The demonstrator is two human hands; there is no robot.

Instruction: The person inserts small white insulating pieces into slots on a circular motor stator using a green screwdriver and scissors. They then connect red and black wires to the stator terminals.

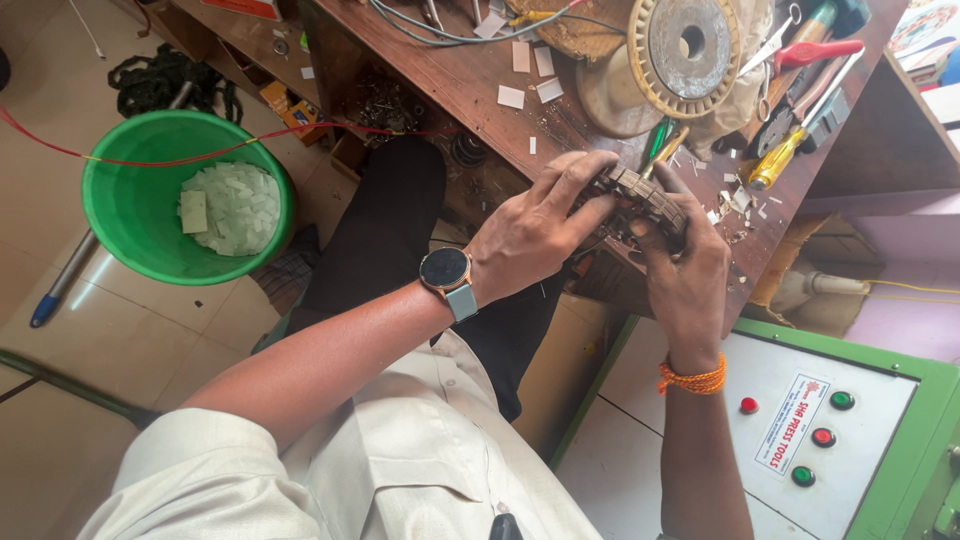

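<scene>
Both hands grip one slotted metal ring (640, 200) at the worktop (480, 80) edge: left hand (530, 235) fingers closed over its left end, right hand (685, 270) under its right.

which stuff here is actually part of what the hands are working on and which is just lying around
In hand:
- left hand and right hand, both gripping the dark slotted metal ring at the bench edge

Lying about:
- round toothed metal core with a centre hole
- yellow-handled screwdriver
- red-handled pliers
- green plastic bucket of white paper slips
- green-framed control panel with red and green buttons
</scene>
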